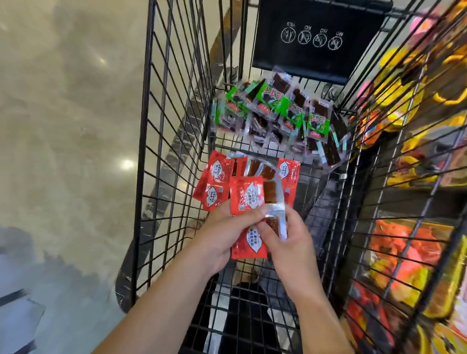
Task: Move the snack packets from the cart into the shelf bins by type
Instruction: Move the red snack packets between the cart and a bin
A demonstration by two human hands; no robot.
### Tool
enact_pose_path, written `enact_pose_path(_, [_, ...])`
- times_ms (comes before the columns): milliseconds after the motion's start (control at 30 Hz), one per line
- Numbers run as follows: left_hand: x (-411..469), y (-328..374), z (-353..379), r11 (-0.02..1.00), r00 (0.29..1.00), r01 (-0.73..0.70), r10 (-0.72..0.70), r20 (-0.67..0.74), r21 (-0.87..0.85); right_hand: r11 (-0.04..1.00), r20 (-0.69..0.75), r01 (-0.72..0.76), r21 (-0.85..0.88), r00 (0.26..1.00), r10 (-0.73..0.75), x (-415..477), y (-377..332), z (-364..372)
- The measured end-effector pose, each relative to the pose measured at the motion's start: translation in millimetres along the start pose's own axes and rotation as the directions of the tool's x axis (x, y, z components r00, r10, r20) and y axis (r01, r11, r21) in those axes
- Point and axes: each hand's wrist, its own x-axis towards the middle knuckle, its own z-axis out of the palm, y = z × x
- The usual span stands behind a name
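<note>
Gripped in the curled fingers of left hand (220,231) and right hand (291,244) was a fan of red packets (246,195), held low inside the cart (173,119). Cart, black wire, stood beside a stocked shelf (415,248). Green packets (279,109) lay heaped at its far end.

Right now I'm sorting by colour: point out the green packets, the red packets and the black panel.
green packets (265,96): head view, one packet's green front.
red packets (218,170): head view, white label of leftmost packet.
black panel (314,62): head view, bare area below icons.
</note>
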Motion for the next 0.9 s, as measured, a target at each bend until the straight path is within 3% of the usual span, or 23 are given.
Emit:
enact_pose_path(200, [8, -8, -8, 0.994, 0.992, -0.024, 0.01, -0.127, -0.11, 0.985, 0.054, 0.036, -0.168, 0.998, -0.027, 14, 2, 9])
enact_pose_path(300, [13, -10, -18, 0.992, 0.982, -0.015, -0.009, -0.189, -0.126, 0.967, -0.093, -0.052, -0.249, 0.995, 0.03, 42, 10, -5])
enact_pose_path(467, [19, -20, -35, 0.987, 0.97, -0.009, -0.03, -0.24, -0.161, 0.854, -0.418, -0.306, -0.421, 0.901, 0.116, 106, 36, -16])
enact_pose_path(633, [24, -27, -49, 0.985, 0.962, -0.041, -0.007, -0.273, -0.169, 0.706, -0.474, -0.434, -0.56, 0.867, 0.158, 143, 58, -11])
enact_pose_path(800, [27, -27, -57, 0.985, 0.948, -0.072, 0.018, -0.318, -0.156, 0.812, -0.521, -0.46, -0.358, 0.821, 0.235, 150, 66, -23])
enact_pose_path(900, [30, -26, -58, 0.987, 0.942, -0.079, 0.027, -0.335, -0.142, 0.92, -0.484, -0.392, -0.027, 0.81, 0.331, 137, 65, -29])
